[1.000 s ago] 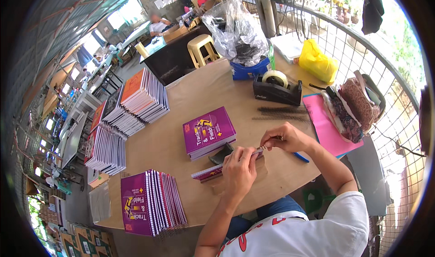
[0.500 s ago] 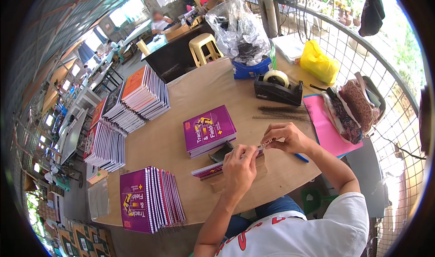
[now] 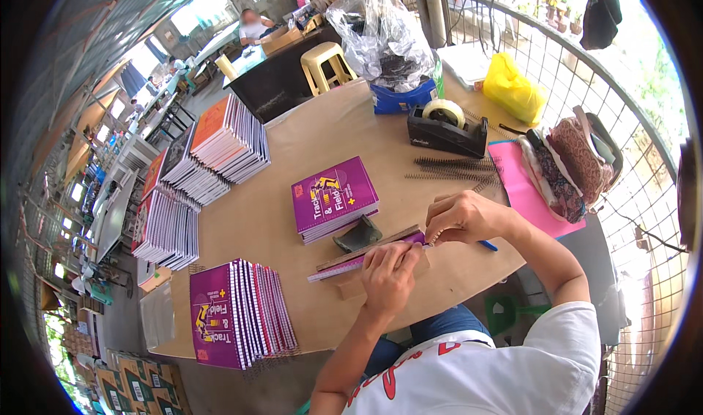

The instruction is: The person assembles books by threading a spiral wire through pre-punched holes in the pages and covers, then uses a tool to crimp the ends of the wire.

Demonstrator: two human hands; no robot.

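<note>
A purple-covered notebook (image 3: 329,271) rests on edge in a wooden holder (image 3: 350,286) near the table's front. My left hand (image 3: 390,274) is closed on its upper edge, thumb and fingers pressing it. At the notebook's right end, my right hand (image 3: 466,217) pinches a small wire coil (image 3: 433,238), partly hidden by the fingers. Just behind the holder is a dark curved piece (image 3: 357,233). Beyond that lies a stack of purple notebooks (image 3: 335,195). Several long wire coils (image 3: 455,167) lie past my right hand.
Purple notebooks with coils (image 3: 214,312) are piled at the front left, with taller notebook stacks (image 3: 227,140) behind. A black tape dispenser (image 3: 447,135), yellow plastic bag (image 3: 514,89), pink sheet (image 3: 531,195) and fabric pouches (image 3: 567,166) occupy the right side. A blue pen (image 3: 488,246) lies near my right wrist.
The notebook has tipped in the holder, so its pale edge shows where the cover did. My right hand has turned, and less of the coil is visible. The whole view has shifted slightly.
</note>
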